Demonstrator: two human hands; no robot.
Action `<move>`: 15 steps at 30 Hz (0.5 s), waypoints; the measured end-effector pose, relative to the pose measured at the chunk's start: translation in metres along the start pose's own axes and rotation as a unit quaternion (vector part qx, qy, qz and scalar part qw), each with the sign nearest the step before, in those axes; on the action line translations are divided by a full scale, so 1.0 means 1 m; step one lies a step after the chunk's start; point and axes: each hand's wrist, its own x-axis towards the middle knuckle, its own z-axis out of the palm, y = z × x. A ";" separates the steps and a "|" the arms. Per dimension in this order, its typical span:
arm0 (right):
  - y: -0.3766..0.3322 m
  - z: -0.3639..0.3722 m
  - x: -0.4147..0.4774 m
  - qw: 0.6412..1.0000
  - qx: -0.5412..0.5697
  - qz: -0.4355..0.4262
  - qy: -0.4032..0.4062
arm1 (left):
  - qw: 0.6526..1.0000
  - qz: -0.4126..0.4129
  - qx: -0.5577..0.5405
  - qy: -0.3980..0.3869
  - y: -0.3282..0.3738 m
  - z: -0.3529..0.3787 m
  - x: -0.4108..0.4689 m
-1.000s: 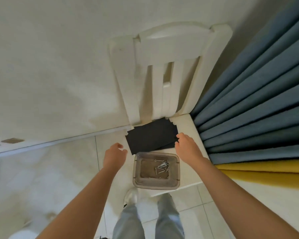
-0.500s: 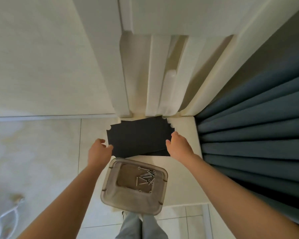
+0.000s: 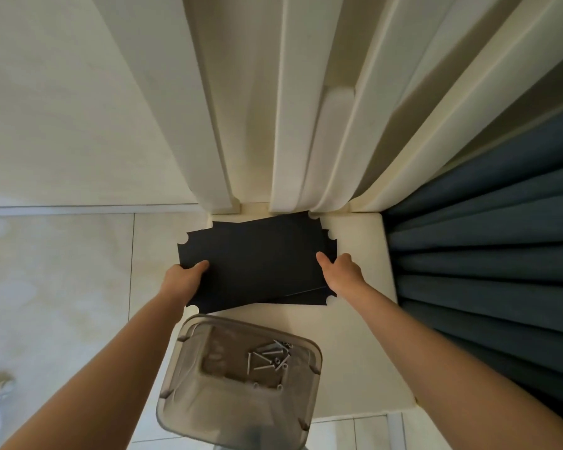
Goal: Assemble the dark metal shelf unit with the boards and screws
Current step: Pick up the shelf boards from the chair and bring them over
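Observation:
A stack of dark boards (image 3: 257, 264) with notched corners lies on the seat of a cream chair (image 3: 361, 323). My left hand (image 3: 184, 279) grips the stack's left edge, thumb on top. At the right edge, my right hand (image 3: 342, 272) holds the stack with its thumb resting on the top board. A lower board peeks out at the near right corner. In front of the boards, a clear plastic tub (image 3: 241, 378) sits on the seat's near edge and holds several silver screws (image 3: 270, 357).
The chair's slatted back (image 3: 290, 125) rises directly behind the boards. Blue curtains (image 3: 488, 254) hang close on the right. Pale floor tiles (image 3: 62, 287) and a white wall lie to the left. A white cable sits at the lower left.
The camera has moved closer and lower over the chair. Both hands have closed onto the sides of the board stack; a second ago the left hand hung off the edge.

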 end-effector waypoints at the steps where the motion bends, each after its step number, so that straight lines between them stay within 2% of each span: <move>1: 0.000 0.003 0.002 1.000 0.008 0.002 0.000 | 1.000 0.002 -0.001 -0.001 0.000 0.001 0.002; 15: 0.005 0.029 -0.008 0.998 0.061 0.028 0.013 | 0.998 0.055 -0.013 0.000 -0.011 -0.005 0.011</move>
